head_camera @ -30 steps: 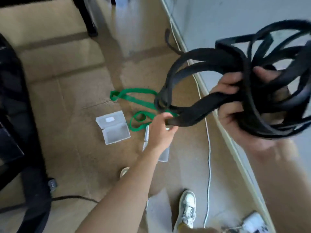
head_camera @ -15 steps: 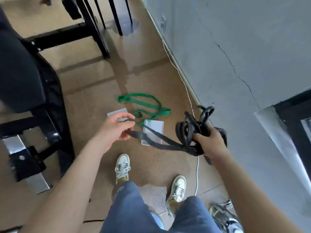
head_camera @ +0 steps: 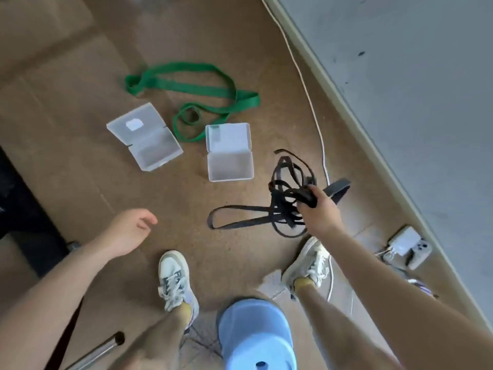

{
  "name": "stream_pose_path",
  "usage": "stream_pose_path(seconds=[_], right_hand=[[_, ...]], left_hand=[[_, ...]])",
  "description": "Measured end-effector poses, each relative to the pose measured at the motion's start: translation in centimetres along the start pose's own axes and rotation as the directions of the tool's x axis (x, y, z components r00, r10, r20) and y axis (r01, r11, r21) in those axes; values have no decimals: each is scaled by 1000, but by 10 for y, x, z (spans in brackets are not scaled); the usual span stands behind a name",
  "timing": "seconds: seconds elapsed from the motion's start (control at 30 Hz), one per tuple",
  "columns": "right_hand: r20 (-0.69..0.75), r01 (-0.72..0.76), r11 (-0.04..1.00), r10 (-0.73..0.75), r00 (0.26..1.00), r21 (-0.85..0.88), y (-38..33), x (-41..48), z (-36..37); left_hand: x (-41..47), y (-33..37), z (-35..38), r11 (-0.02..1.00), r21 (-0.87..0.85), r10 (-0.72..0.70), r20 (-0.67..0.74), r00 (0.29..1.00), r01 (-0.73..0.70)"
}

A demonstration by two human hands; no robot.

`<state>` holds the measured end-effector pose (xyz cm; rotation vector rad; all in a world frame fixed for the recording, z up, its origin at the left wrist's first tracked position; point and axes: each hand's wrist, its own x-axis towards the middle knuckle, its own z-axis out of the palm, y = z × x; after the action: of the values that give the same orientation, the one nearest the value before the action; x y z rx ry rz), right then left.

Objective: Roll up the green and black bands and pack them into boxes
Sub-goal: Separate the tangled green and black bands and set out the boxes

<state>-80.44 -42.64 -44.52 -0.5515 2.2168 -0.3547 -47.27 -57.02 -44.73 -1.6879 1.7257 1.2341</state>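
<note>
Black band (head_camera: 280, 209) tangled, loop trailing left | right grip (head_camera: 322, 212) clamped on it | left grip (head_camera: 128, 232) relaxed apart

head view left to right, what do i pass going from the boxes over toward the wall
left clear box → right clear box → right hand gripping the black band → white charger block. Green band left out: it spans both boxes.

Matt green band (head_camera: 192, 84) at upper centre, matt black band (head_camera: 282, 206) at centre right, frosted translucent smooth plastic left box (head_camera: 145, 137) and right box (head_camera: 229, 152), matt speckled brown floor (head_camera: 80, 76), shiny metal tube (head_camera: 101, 349) lower left, smooth blue plastic stool (head_camera: 256, 332) at bottom, matt grey wall (head_camera: 400, 76).
</note>
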Motion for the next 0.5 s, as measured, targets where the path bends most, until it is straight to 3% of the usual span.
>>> stream_pose_path(seconds=[0.13,0.2,0.33,0.43,0.5], right_hand=[[10,31,985,-29,1000,-167,33,55,70],[56,87,935,-72,996,-344,49,91,99],[233,230,680,-89,968,-696,68,167,133],[431,381,469,0,902,-797,57,205,141],[507,413,469,89,857,-781,42,220,138]], left_hand=[[85,-50,33,997,82,16,-24,1000,-14],[122,-64,53,994,106,41,-47,998,-36],[191,-59,93,921,339,175,78,981,-191],[225,-37,112,870,412,265,69,962,-269],[239,-21,121,878,388,289,35,957,-279]])
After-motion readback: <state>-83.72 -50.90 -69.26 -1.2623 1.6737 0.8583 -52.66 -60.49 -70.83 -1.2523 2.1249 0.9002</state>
